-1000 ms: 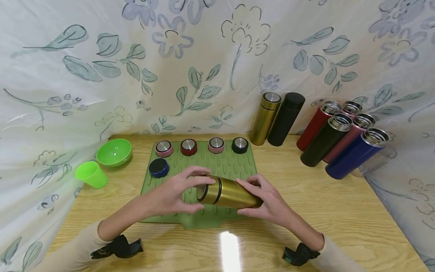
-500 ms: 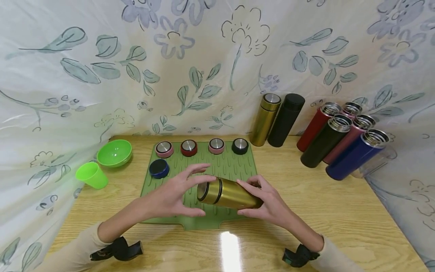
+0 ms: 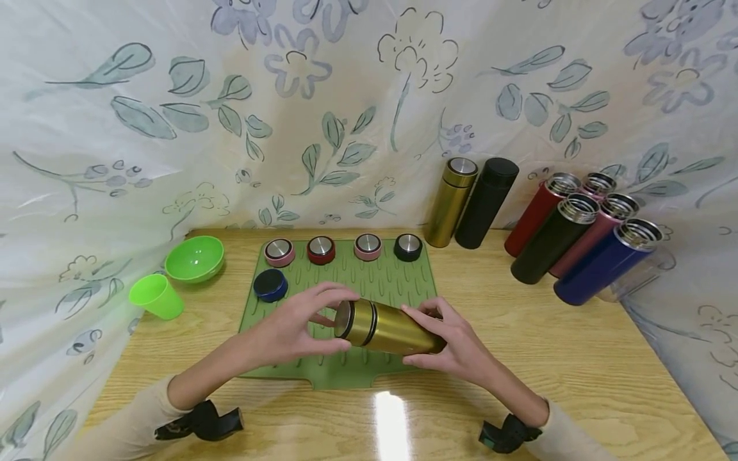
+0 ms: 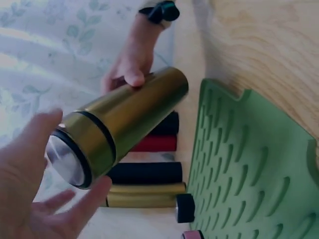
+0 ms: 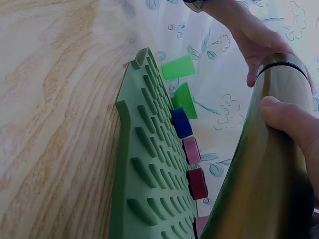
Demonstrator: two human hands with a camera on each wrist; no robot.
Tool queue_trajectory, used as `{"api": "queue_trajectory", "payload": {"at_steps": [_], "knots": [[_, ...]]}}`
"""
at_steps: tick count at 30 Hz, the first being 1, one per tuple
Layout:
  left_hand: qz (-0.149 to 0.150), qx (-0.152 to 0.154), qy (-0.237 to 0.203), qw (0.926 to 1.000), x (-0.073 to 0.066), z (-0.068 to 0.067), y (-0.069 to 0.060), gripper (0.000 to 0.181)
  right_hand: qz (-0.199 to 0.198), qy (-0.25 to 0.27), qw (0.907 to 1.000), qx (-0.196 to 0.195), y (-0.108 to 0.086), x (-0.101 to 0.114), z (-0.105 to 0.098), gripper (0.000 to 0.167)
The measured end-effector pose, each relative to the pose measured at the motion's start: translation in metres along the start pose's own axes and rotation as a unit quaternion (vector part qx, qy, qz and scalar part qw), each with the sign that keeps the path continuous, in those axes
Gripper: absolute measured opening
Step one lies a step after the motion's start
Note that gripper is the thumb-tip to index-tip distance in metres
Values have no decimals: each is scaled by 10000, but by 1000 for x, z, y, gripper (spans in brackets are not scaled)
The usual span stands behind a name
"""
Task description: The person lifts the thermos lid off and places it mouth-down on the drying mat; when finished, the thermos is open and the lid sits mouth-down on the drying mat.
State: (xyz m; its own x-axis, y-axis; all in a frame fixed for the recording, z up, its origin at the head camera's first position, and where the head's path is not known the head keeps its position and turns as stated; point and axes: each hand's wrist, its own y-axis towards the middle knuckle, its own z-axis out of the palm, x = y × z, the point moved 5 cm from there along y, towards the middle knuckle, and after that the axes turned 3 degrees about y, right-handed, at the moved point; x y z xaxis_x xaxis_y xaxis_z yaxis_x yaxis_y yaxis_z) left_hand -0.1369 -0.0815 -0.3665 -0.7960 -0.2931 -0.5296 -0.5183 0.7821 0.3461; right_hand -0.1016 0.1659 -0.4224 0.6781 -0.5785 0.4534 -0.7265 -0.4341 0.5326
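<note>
A gold thermos flask (image 3: pixel 403 328) is tilted nearly level above the green mat, its lid end to the left. My right hand (image 3: pixel 461 339) grips the flask's body near its base, thumb on one side and fingers on the other. Around the gold lid (image 3: pixel 362 322), with its steel top and black rings, my left hand (image 3: pixel 294 326) has its thumb and fingers curved, tips at the rim. In the left wrist view the lid (image 4: pixel 89 139) looks seated on the body, a black ring between them. The right wrist view shows my right thumb (image 5: pixel 286 117) along the flask.
On the green mat (image 3: pixel 323 371) lie several lids, among them a blue lid (image 3: pixel 270 285) and a black lid (image 3: pixel 408 247). A closed gold flask (image 3: pixel 450 208) and black flask (image 3: pixel 484 205) stand behind. Lidless flasks, including a blue flask (image 3: pixel 599 266), stand right. A green bowl (image 3: pixel 194 258) and cup (image 3: pixel 155 296) sit left.
My left hand's fingers spread away from the lid half a second ago, and now close in around its rim. The flask and my right hand stay nearly in place.
</note>
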Motion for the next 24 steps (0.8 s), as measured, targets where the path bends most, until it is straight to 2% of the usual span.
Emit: {"api": "queue_trajectory", "payload": {"at_steps": [2, 5, 6, 12, 14, 17, 21, 24], "knots": [[49, 20, -12, 10000, 0, 0, 0, 70, 1, -6, 10000, -1, 0, 0, 0, 79], [219, -35, 208, 9995, -1, 0, 0, 68, 17, -23, 10000, 14, 0, 1, -1, 79], [204, -54, 102, 9997, -2, 0, 0, 66, 23, -21, 10000, 16, 0, 1, -1, 79], [-478, 143, -259, 9984, 1, 1, -1, 71, 67, 5, 10000, 27, 0, 0, -1, 80], [-690, 140, -462, 9965, 3, 1, -1, 68, 61, 2, 10000, 23, 1, 0, -1, 79], [-963, 214, -754, 9923, 5, 2, -1, 74, 75, -8, 10000, 6, 0, 0, -1, 80], [-886, 226, -759, 9929, 4, 4, 0, 73, 106, -21, 9999, -20, 0, -2, -1, 80], [-877, -77, -790, 9930, 6, 2, 0, 65, 83, 17, 10000, -20, 0, -2, 0, 79]]}}
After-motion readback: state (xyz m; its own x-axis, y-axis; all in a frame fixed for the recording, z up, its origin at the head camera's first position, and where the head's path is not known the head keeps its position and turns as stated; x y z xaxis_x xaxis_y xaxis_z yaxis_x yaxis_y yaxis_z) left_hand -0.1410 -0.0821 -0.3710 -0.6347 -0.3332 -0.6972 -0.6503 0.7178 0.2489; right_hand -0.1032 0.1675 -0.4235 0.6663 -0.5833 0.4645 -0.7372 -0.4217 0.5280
